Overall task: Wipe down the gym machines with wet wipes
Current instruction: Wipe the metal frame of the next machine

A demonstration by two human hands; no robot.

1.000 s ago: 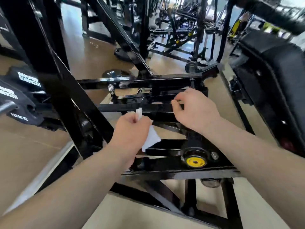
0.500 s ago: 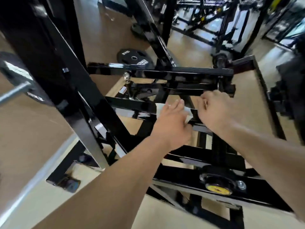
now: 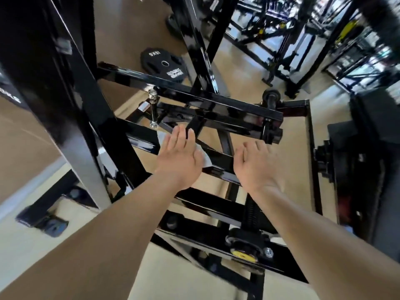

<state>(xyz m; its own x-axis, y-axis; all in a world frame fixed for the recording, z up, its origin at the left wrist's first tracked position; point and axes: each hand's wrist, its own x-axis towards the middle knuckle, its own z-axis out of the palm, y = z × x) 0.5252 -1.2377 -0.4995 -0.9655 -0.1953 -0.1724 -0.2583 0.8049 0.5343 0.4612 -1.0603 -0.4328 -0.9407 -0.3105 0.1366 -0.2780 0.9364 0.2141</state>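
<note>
A black steel gym machine frame fills the view, with a glossy crossbar (image 3: 218, 158) running from left to lower right. My left hand (image 3: 180, 158) lies flat on that crossbar, fingers straight, pressing a white wet wipe (image 3: 206, 159) against it. Only the wipe's edges show, at the fingertips and to the right of the palm. My right hand (image 3: 257, 164) rests on the same bar a little to the right, fingers relaxed and holding nothing.
A thick black upright (image 3: 71, 100) slants close on the left. A 15 kg weight plate (image 3: 162, 63) lies on the tan floor behind. A yellow-capped knob (image 3: 243, 254) sits on the lower frame. A black padded seat (image 3: 374, 135) stands at right, more machines behind.
My left hand went from pinching the wipe to pressing it flat on the crossbar. My right hand opened and now rests on the bar. The camera tilted further down over the frame.
</note>
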